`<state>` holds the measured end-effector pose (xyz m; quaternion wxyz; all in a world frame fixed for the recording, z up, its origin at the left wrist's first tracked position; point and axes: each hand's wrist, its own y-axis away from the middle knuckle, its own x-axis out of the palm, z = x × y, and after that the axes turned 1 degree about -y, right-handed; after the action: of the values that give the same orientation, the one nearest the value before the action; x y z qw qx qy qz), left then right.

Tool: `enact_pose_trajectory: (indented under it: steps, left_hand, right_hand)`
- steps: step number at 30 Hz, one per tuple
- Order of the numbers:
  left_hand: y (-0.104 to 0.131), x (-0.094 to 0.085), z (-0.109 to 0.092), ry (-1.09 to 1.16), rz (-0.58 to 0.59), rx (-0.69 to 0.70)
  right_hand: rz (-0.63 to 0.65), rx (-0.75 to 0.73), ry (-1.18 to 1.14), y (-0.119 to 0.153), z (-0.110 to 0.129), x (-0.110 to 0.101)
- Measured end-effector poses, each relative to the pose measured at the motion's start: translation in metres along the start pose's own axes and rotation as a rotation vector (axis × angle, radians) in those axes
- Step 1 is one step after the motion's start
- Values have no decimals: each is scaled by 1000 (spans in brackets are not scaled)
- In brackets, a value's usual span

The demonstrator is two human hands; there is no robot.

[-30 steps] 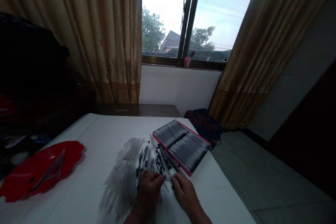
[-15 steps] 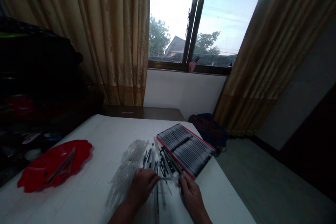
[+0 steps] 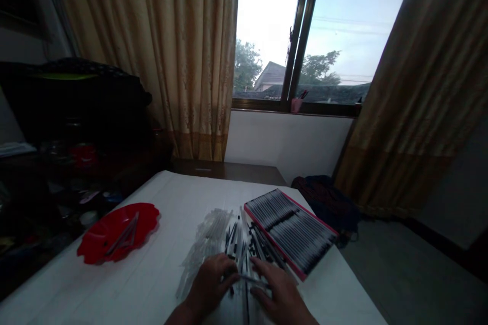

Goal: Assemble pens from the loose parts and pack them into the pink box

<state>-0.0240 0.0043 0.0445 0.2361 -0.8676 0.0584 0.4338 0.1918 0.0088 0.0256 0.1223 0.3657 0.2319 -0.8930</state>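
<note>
My left hand [image 3: 214,280] is closed, thumb and fingers pinching one end of a thin, clear pen [image 3: 251,280]. The pen lies crosswise between both hands and is a little blurred. At its other end is my right hand [image 3: 280,289], curled round it with thumb and forefinger somewhat apart. Beneath and beyond the hands lie loose dark pen parts [image 3: 263,244], black caps and thin refills. Left of them spreads a pile of clear plastic tubes [image 3: 204,244], partly covered by my left hand. To the right, a red-edged box [image 3: 292,231] holds rows of clear pens with black ends.
A red scalloped plate [image 3: 95,236] with some clear pieces in it sits on the white tabletop [image 3: 152,223] at left. Dark cloth [image 3: 328,203] lies past the right table edge. A cluttered dark shelf [image 3: 87,177] stands left. Curtains [image 3: 190,61] frame the window.
The view has swung left, so everything sits further right. My hands have come closer together, and the fingers of my right hand have spread round the pen.
</note>
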Motion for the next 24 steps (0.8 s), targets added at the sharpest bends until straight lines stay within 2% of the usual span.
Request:
enact_pose_trajectory:
  steps: [2, 4, 6, 9, 11, 13, 15, 18, 24]
  left_hand:
    - [3, -1, 0, 21, -3, -13]
    - [7, -8, 8, 44, -32, -68]
    - [12, -23, 28, 44, -94, -179]
    - [23, -52, 69, -11, -182, -380]
    - [30, -67, 94, -57, -201, -471]
    - [36, -74, 110, -82, -178, -524]
    - [40, -74, 116, -93, -128, -532]
    - [43, -69, 111, -115, -56, -502]
    - [46, -67, 101, -191, -4, -467]
  right_hand:
    - [104, -58, 51, -3, 6, 9]
    - [118, -68, 49, -6, 5, 18]
    - [14, -42, 14, -7, -4, 25]
    - [-204, 35, -37, -6, -28, 29]
    - [-289, 86, -53, -3, -43, 29]
    - [-333, 123, -63, -1, -54, 31]
    - [-355, 139, -77, 1, -60, 34]
    - [-353, 151, -99, 2, -64, 40]
    - [-247, 100, -94, 3, -60, 39]
